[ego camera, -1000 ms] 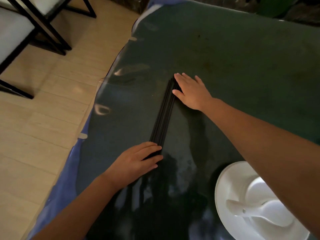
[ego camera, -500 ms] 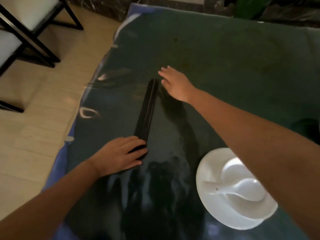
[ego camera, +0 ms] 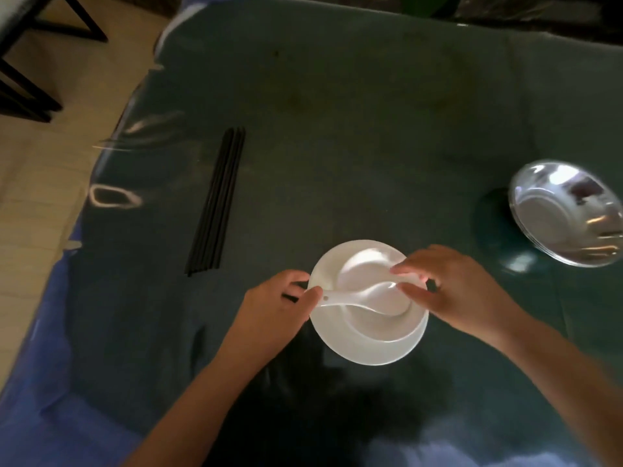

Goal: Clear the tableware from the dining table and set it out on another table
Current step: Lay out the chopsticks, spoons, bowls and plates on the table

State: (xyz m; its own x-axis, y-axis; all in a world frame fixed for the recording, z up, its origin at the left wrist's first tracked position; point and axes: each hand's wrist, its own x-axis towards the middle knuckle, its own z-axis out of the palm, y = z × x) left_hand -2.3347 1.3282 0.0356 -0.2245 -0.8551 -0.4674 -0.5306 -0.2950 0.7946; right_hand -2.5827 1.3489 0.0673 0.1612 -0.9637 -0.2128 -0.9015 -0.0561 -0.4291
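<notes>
Head view, looking down at a dark green desk point(ego camera: 354, 106) under a glossy clear cover. Near the front, in the middle, a white plate point(ego camera: 377, 348) sits flat on the desk with a shallow white bowl point(ego camera: 367, 267) nested on it. A white soup spoon point(ego camera: 357, 298) lies across the bowl, its handle pointing left over the rim.

The left hand point(ego camera: 273, 305) is at the plate's left edge, fingers curled, pinching the end of the spoon handle or the rim beside it; motion blur makes it hard to say which. The right hand point(ego camera: 451, 288) reaches over the bowl's right side, fingertips pinching the bowl end of the spoon or the bowl rim just behind it; again, I cannot tell which.

To the left, well apart from the plate, a bundle of black chopsticks point(ego camera: 219, 200) lies in a neat row. At the far right edge sits a clear glass dish point(ego camera: 566, 214), tilted in appearance and possibly a stack.

The white pieces look like glazed ceramic: stiff, smooth, breakable and likely slippery. The loose spoon could slide off if the stack tips. A safe hold is probably under the plate's rim on both sides, kept level, with a thumb steadying the spoon.
</notes>
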